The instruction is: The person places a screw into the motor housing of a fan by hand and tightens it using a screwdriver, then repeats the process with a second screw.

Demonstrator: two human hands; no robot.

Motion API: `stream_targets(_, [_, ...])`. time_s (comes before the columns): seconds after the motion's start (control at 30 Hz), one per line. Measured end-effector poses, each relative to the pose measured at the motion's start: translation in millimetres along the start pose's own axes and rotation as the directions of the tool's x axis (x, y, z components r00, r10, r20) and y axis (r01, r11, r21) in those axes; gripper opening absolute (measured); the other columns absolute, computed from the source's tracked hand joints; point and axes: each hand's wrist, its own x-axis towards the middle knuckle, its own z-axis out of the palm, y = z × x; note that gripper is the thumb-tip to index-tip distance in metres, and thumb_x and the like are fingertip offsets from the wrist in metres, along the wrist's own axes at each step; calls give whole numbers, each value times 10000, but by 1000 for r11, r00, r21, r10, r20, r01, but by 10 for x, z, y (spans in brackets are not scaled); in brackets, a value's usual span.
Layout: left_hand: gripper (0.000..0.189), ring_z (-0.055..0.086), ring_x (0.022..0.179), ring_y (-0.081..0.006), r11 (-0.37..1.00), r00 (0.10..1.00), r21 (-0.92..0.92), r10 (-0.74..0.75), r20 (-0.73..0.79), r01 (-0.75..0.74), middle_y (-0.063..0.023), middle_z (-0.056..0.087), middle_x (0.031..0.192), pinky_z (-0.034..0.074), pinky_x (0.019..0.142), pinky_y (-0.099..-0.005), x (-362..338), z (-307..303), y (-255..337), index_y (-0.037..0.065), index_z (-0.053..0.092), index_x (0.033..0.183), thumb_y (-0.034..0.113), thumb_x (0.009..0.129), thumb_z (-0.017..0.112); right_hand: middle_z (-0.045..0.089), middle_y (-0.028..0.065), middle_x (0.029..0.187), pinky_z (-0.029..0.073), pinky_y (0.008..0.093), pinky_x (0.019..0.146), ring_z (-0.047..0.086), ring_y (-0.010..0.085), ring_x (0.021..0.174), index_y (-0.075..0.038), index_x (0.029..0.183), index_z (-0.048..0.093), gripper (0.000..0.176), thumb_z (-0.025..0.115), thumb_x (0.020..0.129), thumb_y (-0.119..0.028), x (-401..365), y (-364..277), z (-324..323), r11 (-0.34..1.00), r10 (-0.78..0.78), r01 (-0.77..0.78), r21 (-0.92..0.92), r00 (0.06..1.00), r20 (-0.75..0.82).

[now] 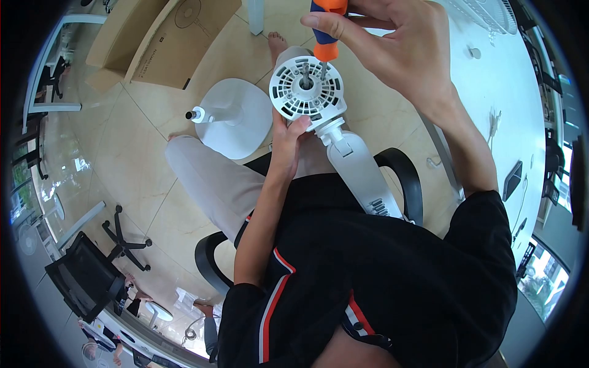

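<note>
My right hand (405,52) is closed round the blue and orange handle of a screwdriver (326,30), at the top of the view. The screwdriver's tip points down at the round white motor housing (307,89), just beside its central metal shaft. My left hand (289,144) grips this housing from its lower edge, thumb on the rim. A white neck (362,168) with printed lettering runs from the housing down across my lap. To the left, a round white base (235,119) with a short upright tube stands on the floor.
An open cardboard box (184,43) lies at the upper left. The white table (497,92) on the right bears a fan guard (488,13) and a dark phone-like object (513,180). An office chair (86,276) stands at the lower left, near other people at the bottom edge.
</note>
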Motion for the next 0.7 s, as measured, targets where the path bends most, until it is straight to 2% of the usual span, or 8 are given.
stream_targets(0.2, [841, 571, 1282, -241, 1000, 1000, 4, 18, 0, -18, -109, 510, 1431, 506, 1063, -458, -21, -1, -18, 110, 272, 1551, 268, 869, 738, 771, 174, 993, 656, 333, 827, 773, 226, 909, 95, 1156, 683, 359, 812, 907, -130, 49, 24, -91, 1000, 24, -24, -3, 997, 67])
stream_targets(0.33, [831, 581, 1272, -242, 1000, 1000, -4, 21, 7, -21, -120, 516, 1425, 513, 1059, -457, -2, -6, -36, 115, 258, 1553, 264, 878, 718, 759, 164, 1061, 642, 329, 872, 751, 209, 978, 77, 1178, 682, 368, 815, 909, -136, 120, -32, -259, 997, 29, -35, 62, 995, 99])
stream_targets(0.47, [838, 582, 1272, -239, 1000, 1000, -10, 25, 2, -25, -123, 516, 1422, 516, 1058, -446, -24, 10, -12, 108, 259, 1558, 250, 871, 719, 747, 161, 1109, 631, 365, 914, 743, 221, 1024, 37, 1249, 658, 419, 816, 912, -158, 166, -178, -412, 982, -6, -19, 187, 991, 132])
stream_targets(0.7, [876, 569, 1293, -234, 999, 1000, -33, 16, 4, -16, -111, 510, 1428, 501, 1080, -429, -10, 11, -14, 101, 249, 1574, 238, 843, 712, 748, 172, 1133, 630, 407, 945, 743, 249, 1073, 26, 1265, 662, 413, 802, 914, -140, 87, -112, -297, 971, -51, -28, 236, 945, 322])
